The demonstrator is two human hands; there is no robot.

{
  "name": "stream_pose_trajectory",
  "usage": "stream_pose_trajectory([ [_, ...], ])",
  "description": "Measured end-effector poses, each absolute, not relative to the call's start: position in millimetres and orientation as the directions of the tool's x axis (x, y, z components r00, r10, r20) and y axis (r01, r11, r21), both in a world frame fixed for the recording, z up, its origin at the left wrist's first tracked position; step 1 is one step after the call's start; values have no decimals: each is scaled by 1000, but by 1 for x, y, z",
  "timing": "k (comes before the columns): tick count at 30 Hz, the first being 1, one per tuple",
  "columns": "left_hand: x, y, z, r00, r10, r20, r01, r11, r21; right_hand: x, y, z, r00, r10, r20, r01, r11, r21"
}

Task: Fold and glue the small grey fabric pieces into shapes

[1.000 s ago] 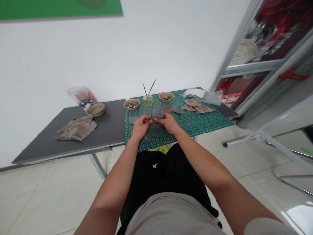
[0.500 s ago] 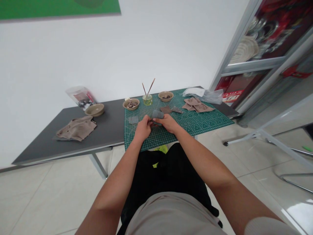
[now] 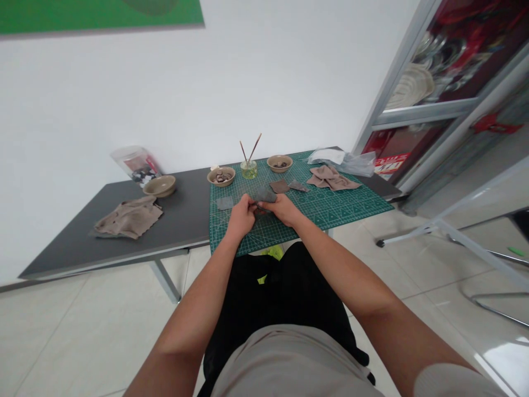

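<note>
Over the green cutting mat (image 3: 330, 212), my right hand (image 3: 286, 210) is closed on a grey sheet (image 3: 265, 194) that looks like sandpaper. My left hand (image 3: 242, 214) meets it fingertip to fingertip, closed in a pinch. Something small and dark sits between the two hands, too hidden to name. Another grey sheet (image 3: 225, 203) lies flat on the mat just left of my left hand. Beyond my right hand are a brown square sheet (image 3: 279, 186) and a small dark grey piece (image 3: 298, 186).
Two small bowls (image 3: 221, 182) with little pieces in them flank a glass jar (image 3: 248, 170) holding two thin brushes. To the right lie a brown cloth (image 3: 333, 178) and a plastic bag (image 3: 359, 163). Another cloth (image 3: 128, 217), a bowl (image 3: 160, 186) and a clear pack (image 3: 137, 164) occupy the left side.
The grey sheet in my right hand has tipped down flatter and now shows less of its face. Both hands stay in nearly the same place.
</note>
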State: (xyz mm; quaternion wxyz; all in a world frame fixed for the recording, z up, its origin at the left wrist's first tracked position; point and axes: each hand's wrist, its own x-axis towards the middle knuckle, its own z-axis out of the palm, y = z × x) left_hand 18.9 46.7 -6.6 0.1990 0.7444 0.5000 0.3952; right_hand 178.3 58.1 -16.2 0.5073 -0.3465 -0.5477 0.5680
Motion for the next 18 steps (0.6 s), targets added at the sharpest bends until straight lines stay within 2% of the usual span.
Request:
stream_pose_trajectory([
  [4,18,47,-6,196,906,375,573,-416,706,179,58,-14,-255,955,150,-178,106,-978],
  [11,21,43,-6,227,893,390,647,-437,624,176,63,-23,-141,978,152,-19,151,-988],
  [18,20,43,-6,136,902,410,615,-402,678,177,59,-18,-223,958,178,-153,146,-977],
])
